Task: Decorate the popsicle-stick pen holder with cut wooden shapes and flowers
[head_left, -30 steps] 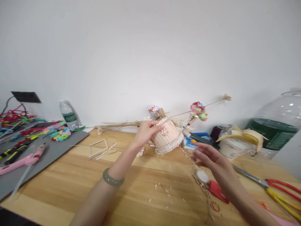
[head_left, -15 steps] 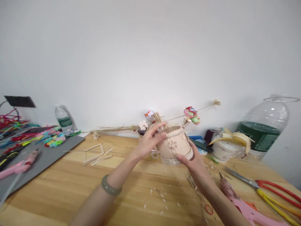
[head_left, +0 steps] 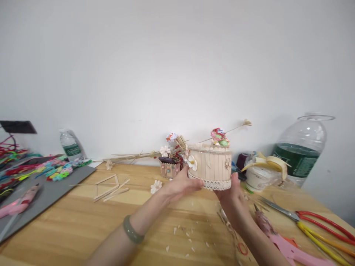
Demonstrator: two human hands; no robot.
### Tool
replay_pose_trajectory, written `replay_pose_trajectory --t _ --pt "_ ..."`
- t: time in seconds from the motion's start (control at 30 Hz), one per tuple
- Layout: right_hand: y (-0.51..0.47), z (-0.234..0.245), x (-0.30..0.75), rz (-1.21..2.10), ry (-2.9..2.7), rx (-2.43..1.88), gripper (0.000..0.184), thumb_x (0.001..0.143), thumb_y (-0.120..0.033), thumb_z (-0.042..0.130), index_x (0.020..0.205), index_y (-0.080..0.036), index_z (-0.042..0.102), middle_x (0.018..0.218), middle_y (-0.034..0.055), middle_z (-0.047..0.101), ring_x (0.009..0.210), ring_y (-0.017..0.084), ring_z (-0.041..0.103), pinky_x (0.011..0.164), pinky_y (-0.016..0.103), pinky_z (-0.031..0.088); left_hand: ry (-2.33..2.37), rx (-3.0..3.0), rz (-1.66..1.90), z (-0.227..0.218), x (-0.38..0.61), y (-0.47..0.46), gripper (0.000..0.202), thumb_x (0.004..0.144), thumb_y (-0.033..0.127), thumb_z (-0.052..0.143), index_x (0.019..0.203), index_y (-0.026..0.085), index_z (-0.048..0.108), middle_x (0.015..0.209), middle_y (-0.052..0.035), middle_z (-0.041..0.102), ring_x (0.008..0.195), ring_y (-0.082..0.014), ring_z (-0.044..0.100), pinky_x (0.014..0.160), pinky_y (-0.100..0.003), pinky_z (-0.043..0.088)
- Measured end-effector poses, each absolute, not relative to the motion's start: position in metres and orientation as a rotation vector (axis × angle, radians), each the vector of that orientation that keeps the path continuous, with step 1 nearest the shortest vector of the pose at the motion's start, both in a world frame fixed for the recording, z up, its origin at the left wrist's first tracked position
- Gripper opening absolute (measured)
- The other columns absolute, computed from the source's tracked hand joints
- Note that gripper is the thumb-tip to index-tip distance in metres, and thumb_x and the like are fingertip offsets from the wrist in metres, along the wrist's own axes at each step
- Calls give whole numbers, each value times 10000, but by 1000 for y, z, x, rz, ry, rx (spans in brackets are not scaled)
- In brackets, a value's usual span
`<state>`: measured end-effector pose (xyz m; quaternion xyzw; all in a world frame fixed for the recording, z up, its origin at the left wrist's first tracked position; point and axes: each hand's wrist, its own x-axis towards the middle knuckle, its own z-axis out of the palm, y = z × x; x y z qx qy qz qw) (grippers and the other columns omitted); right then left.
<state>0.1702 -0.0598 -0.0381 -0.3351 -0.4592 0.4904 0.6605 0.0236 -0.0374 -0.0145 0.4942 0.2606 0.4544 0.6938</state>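
Between my two hands is a round pot covered in upright wooden sticks, raised above the table. Cord runs round its rim, lace trims its base, and a white flower and a smaller flower ornament decorate its wall. My left hand is closed on the lower left side, thumb along the lace. My right hand supports the base from below and the right, its fingers partly hidden. Behind the pot, red and green paper flowers show. A smaller decorated basket with dried stems stands behind on the left.
Scissors and a pink glue gun lie at right, near a large bottle and a banana peel. Loose sticks lie at left beside a grey board. Small scraps dot the front.
The pot has been turned, bringing the white flower and another side into view. My left hand has moved from the rim down to the base; my right hand has shifted under it.
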Motion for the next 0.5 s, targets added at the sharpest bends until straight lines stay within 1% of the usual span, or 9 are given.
replay_pose_trajectory --t 0.07,0.13,0.17,0.2,0.23,0.27,0.33,0.4,0.5 --pt "-61 -38 175 1146 -1032 -850 512 795 -639 472 1106 -250 592 1133 58 653 980 211 616 790 342 510 616 1096 1136 -15 27 -37 854 404 322 872 1136 181 455 1217 -156 561 1151 -303 510 984 -442 362" --pt "-62 -37 178 1185 -1024 -948 439 731 -586 603 922 -194 649 887 71 701 745 191 647 663 317 520 688 1163 1317 -17 31 -34 936 407 274 865 1203 192 379 1297 -142 488 1228 -284 440 1043 -398 311" --pt "-63 -36 179 1201 -1028 -987 409 693 -561 655 825 -174 653 750 55 687 613 163 619 576 287 502 745 1236 1416 -18 32 -33 973 405 253 862 1228 191 347 1320 -144 454 1244 -283 420 1056 -394 298" --pt "-64 -35 180 1210 -1035 -1018 392 657 -539 695 752 -162 645 623 23 639 493 122 553 484 244 453 819 1335 1513 -20 32 -32 995 407 241 858 1246 188 326 1331 -149 428 1251 -288 409 1061 -404 295" --pt "-65 -34 180 1215 -1044 -1039 389 630 -524 720 711 -152 636 526 -15 566 409 81 462 411 203 373 905 1451 1603 -22 32 -30 999 419 237 851 1259 183 314 1334 -155 406 1254 -296 402 1062 -420 297" --pt "-67 -32 181 1215 -1052 -1055 395 609 -515 736 700 -144 634 465 -51 482 367 50 366 372 175 281 998 1565 1683 -24 31 -28 997 432 236 845 1269 182 305 1338 -159 381 1260 -303 391 1061 -438 300" --pt "-70 -29 182 1199 -1058 -1079 435 569 -520 755 731 -132 643 424 -104 325 360 24 224 370 161 139 1174 1755 1801 -28 27 -23 999 458 218 833 1287 193 277 1352 -164 326 1288 -315 347 1062 -469 298" --pt "-73 -25 185 1163 -1048 -1089 501 546 -564 749 763 -125 644 441 -118 252 387 25 177 395 170 95 1305 1920 1891 -33 23 -17 1011 485 204 824 1304 216 232 1378 -173 265 1323 -326 291 1056 -499 304" --pt "-74 -18 194 1072 -1021 -1082 533 587 -605 705 839 -141 629 470 -116 228 423 38 163 412 184 110 1403 2137 1982 -40 16 -8 980 561 230 799 1315 257 174 1407 -186 217 1339 -334 264 1012 -542 349"
